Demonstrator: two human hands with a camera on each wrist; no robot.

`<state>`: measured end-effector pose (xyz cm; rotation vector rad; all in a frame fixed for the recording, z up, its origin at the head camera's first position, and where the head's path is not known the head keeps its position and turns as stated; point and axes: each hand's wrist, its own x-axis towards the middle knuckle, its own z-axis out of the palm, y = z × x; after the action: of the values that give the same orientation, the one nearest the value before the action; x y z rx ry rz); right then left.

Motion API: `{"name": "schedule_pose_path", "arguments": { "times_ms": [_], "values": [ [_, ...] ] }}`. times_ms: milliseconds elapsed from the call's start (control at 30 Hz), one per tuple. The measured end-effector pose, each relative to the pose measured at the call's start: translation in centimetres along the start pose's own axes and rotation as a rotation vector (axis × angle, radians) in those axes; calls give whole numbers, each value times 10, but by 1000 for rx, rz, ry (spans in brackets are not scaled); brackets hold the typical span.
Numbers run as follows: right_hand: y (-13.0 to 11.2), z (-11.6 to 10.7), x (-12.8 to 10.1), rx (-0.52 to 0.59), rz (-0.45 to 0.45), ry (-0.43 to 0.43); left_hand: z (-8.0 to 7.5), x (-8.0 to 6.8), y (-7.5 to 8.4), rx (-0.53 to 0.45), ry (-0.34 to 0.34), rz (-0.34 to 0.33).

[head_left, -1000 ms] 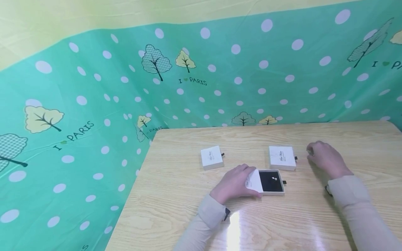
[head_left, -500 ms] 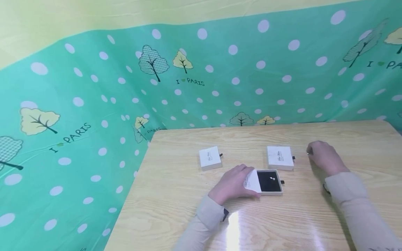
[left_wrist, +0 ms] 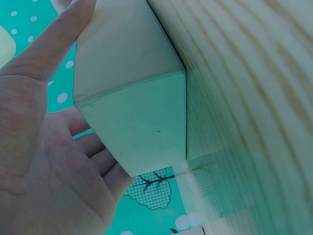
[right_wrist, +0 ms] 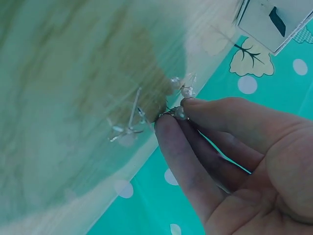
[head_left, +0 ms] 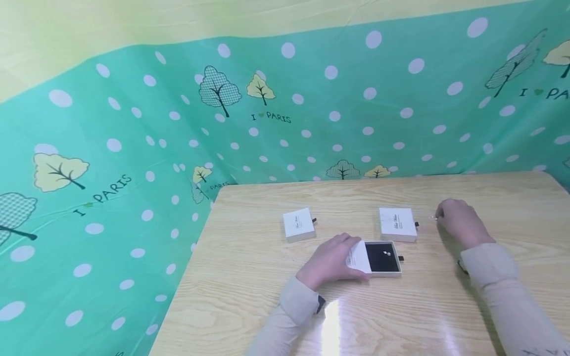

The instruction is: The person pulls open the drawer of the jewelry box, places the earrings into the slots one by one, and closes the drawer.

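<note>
A: Nearest?
B: Left hand (head_left: 330,260) grips the open drawer box (head_left: 376,258), an earring on its black pad.
A: Beyond?
B: At two o'clock, right hand (head_left: 460,222) pinches an ear stud (right_wrist: 179,113) just above the desk (head_left: 267,277), beside a closed box (head_left: 398,224).

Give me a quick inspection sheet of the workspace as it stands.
Surface: wooden table, glare near the front edge.
Job's things: open drawer box with a small earring on its black insert; another earring at the fingertips.
Clutter: two closed white boxes.
Grippers: left hand holds the open box's sleeve; right hand pinches the earring.
Cables: nothing seen.
Surroundings: green polka-dot cloth with trees.
</note>
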<state>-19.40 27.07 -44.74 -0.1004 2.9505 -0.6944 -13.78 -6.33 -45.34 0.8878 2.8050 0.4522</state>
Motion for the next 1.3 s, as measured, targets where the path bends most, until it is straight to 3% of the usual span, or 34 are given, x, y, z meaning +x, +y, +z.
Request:
{"name": "schedule_pose_path", "arguments": {
  "times_ms": [333, 833, 1300],
  "values": [
    [-1, -4, -3, -33, 0, 32, 1, 0, 0, 9, 1, -3],
    [3, -5, -1, 8, -19, 64, 1, 0, 1, 23, 6, 1],
    [-10, -12, -10, 48, -14, 53, 2, 0, 0, 27, -3, -9]
  ]
}}
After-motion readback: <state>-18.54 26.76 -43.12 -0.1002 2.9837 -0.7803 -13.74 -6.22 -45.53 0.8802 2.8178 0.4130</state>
